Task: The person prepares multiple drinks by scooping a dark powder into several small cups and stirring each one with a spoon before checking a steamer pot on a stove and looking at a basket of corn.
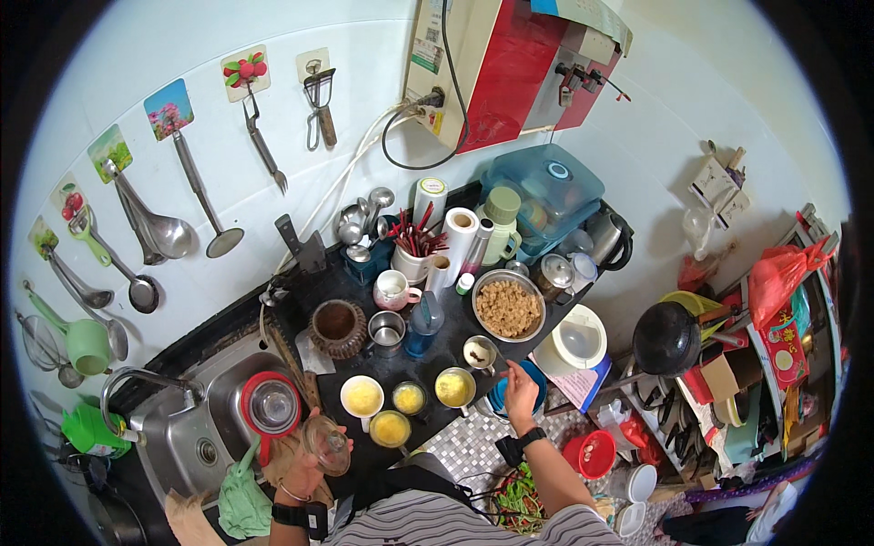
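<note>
My left hand holds a round clear glass lid on edge beside the sink. My right hand is at the counter's front edge, its fingers closed on a thin utensil, apparently a spoon. The utensil points toward a small white cup with something dark inside. Left of that cup, several mugs hold yellow contents: a steel-rimmed mug, a white mug, a small dark mug and a glass-like mug. Behind stands a steel bowl of brown crumbly food.
A double steel sink lies left, with a red-rimmed pot over its edge. A brown ribbed jar, steel cup and blue bottle crowd the counter. A blue basin sits below my right hand. Another person is at lower right.
</note>
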